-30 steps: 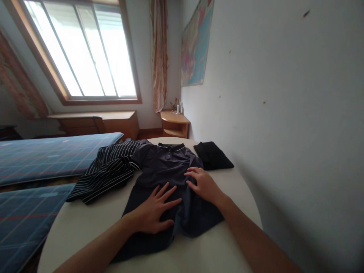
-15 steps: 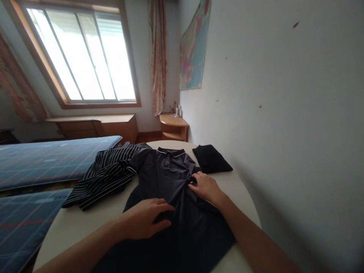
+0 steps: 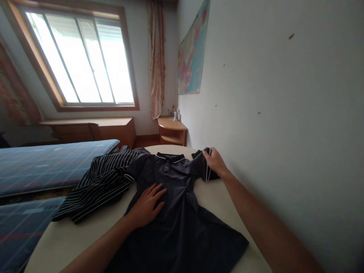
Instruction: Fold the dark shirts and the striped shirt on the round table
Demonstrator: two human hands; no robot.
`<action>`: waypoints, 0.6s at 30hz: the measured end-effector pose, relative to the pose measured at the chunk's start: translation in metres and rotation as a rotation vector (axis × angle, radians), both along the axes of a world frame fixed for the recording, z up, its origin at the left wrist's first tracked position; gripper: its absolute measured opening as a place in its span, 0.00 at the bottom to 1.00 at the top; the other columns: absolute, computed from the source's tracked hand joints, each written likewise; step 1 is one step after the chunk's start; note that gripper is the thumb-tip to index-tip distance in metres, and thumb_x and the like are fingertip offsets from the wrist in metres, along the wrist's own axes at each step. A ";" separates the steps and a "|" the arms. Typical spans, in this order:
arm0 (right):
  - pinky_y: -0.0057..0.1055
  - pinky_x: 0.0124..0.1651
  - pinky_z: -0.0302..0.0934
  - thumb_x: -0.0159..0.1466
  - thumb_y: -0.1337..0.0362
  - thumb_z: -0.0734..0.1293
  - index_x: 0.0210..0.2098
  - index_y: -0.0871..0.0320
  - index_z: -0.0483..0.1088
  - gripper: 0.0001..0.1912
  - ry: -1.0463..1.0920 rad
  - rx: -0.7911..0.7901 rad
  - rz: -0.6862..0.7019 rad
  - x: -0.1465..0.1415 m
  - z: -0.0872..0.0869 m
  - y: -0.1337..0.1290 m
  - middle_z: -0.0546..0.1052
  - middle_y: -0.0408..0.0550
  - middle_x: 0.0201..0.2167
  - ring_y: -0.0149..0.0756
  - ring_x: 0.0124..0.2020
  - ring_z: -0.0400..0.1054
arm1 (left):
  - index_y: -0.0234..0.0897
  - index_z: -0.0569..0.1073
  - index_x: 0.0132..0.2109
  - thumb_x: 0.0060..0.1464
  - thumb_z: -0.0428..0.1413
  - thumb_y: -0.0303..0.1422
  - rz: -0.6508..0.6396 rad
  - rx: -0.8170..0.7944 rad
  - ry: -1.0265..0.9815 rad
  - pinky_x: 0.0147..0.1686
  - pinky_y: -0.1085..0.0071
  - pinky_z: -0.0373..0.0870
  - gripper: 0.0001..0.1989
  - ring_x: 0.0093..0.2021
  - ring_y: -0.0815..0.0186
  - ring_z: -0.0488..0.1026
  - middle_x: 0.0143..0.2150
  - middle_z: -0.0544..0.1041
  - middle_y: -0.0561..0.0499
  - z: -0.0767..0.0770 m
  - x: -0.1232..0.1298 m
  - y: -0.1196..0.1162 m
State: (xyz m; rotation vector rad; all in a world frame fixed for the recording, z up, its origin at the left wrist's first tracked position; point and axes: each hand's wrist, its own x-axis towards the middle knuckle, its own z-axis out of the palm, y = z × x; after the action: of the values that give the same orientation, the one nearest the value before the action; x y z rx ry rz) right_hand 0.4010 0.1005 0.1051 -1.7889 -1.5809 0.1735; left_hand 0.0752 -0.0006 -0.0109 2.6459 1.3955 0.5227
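A dark grey polo shirt [image 3: 173, 193] with a black, white-edged collar lies front up on a cream round table [image 3: 71, 239], its collar toward the far edge. My left hand [image 3: 148, 206] rests flat on the left side of the shirt's body, fingers spread. My right hand [image 3: 215, 161] pinches the white-trimmed cuff of the sleeve on the right and holds it stretched outward. That sleeve partly covers a folded black garment [image 3: 196, 153] behind it. Creases run through the shirt's lower body, and its hem flares toward the table's near right.
Left of the shirt, a black-and-white striped garment [image 3: 105, 182] lies crumpled over the table's edge. Blue plaid mattresses [image 3: 57, 163] stand beyond it. A white wall [image 3: 278, 151] rises close on the right. A small corner shelf [image 3: 172, 124] stands at the back.
My right hand has moved outward and away from me, pulling the sleeve out straight over the folded black garment. My left hand has settled flat, slightly farther left on the shirt.
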 end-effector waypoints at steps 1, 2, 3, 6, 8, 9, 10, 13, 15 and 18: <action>0.31 0.50 0.61 0.68 0.59 0.59 0.52 0.63 0.67 0.17 0.025 0.033 -0.034 0.005 0.004 0.010 0.77 0.59 0.48 0.43 0.49 0.71 | 0.44 0.64 0.66 0.64 0.51 0.35 -0.002 -0.002 -0.007 0.66 0.47 0.56 0.24 0.70 0.51 0.53 0.70 0.59 0.47 -0.001 0.000 0.000; 0.31 0.51 0.60 0.68 0.61 0.59 0.54 0.63 0.66 0.18 0.036 0.058 -0.071 0.011 0.006 0.018 0.76 0.60 0.50 0.43 0.51 0.70 | 0.44 0.64 0.67 0.64 0.51 0.35 -0.003 -0.004 -0.013 0.66 0.47 0.56 0.25 0.70 0.51 0.53 0.70 0.59 0.47 -0.001 0.000 0.000; 0.32 0.52 0.60 0.68 0.63 0.58 0.55 0.63 0.65 0.19 0.029 0.067 -0.106 0.017 0.006 0.026 0.75 0.60 0.51 0.43 0.52 0.69 | 0.45 0.63 0.67 0.64 0.51 0.35 -0.003 -0.006 -0.017 0.66 0.47 0.56 0.25 0.70 0.51 0.53 0.70 0.59 0.47 -0.002 -0.001 0.000; 0.34 0.50 0.61 0.66 0.67 0.57 0.57 0.60 0.66 0.20 -0.085 -0.062 -0.172 0.033 -0.006 0.038 0.76 0.58 0.48 0.44 0.49 0.71 | 0.46 0.63 0.67 0.64 0.51 0.35 -0.001 -0.015 -0.025 0.66 0.47 0.56 0.25 0.70 0.51 0.53 0.70 0.60 0.48 -0.002 -0.001 0.001; 0.37 0.48 0.61 0.64 0.68 0.60 0.54 0.57 0.70 0.19 -0.208 -0.221 -0.171 0.039 -0.018 0.042 0.77 0.57 0.47 0.45 0.47 0.71 | 0.46 0.64 0.67 0.64 0.51 0.35 0.005 -0.035 -0.017 0.66 0.47 0.55 0.25 0.70 0.51 0.53 0.71 0.59 0.49 -0.001 0.000 0.000; 0.38 0.48 0.61 0.63 0.67 0.61 0.51 0.57 0.73 0.18 -0.264 -0.280 -0.169 0.040 -0.025 0.043 0.76 0.58 0.48 0.47 0.48 0.70 | 0.46 0.64 0.66 0.64 0.51 0.35 0.011 -0.046 -0.010 0.66 0.47 0.55 0.25 0.70 0.51 0.53 0.71 0.59 0.49 0.001 0.001 0.000; 0.40 0.49 0.61 0.63 0.65 0.63 0.47 0.57 0.75 0.15 -0.315 -0.310 -0.172 0.040 -0.030 0.044 0.76 0.59 0.48 0.49 0.49 0.69 | 0.46 0.64 0.66 0.64 0.51 0.35 0.015 -0.057 -0.003 0.66 0.46 0.55 0.25 0.70 0.51 0.53 0.71 0.59 0.49 0.002 0.001 0.000; 0.44 0.52 0.59 0.65 0.60 0.62 0.42 0.58 0.78 0.15 -0.431 -0.239 -0.168 0.028 -0.042 0.050 0.74 0.59 0.50 0.52 0.53 0.65 | 0.46 0.64 0.67 0.63 0.51 0.34 0.019 -0.072 0.007 0.66 0.46 0.55 0.25 0.71 0.51 0.52 0.71 0.59 0.49 0.005 0.002 -0.001; 0.44 0.53 0.57 0.68 0.57 0.59 0.42 0.57 0.78 0.18 -0.490 -0.179 -0.106 0.015 -0.046 0.057 0.75 0.57 0.50 0.51 0.54 0.64 | 0.47 0.64 0.67 0.63 0.51 0.34 0.016 -0.078 0.010 0.66 0.46 0.55 0.25 0.71 0.51 0.52 0.71 0.59 0.49 0.007 0.001 -0.002; 0.43 0.54 0.56 0.68 0.52 0.58 0.42 0.55 0.78 0.21 -0.523 -0.211 0.015 -0.007 -0.052 0.070 0.75 0.55 0.50 0.49 0.55 0.62 | 0.47 0.63 0.67 0.64 0.51 0.34 0.012 -0.080 0.012 0.66 0.45 0.55 0.25 0.71 0.51 0.52 0.71 0.58 0.50 0.006 0.001 -0.002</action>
State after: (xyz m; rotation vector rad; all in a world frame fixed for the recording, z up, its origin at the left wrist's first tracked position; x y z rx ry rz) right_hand 0.3941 0.1706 0.0532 -2.1016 -1.9967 -0.1406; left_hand 0.0761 -0.0024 -0.0049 2.5840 1.4065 0.4431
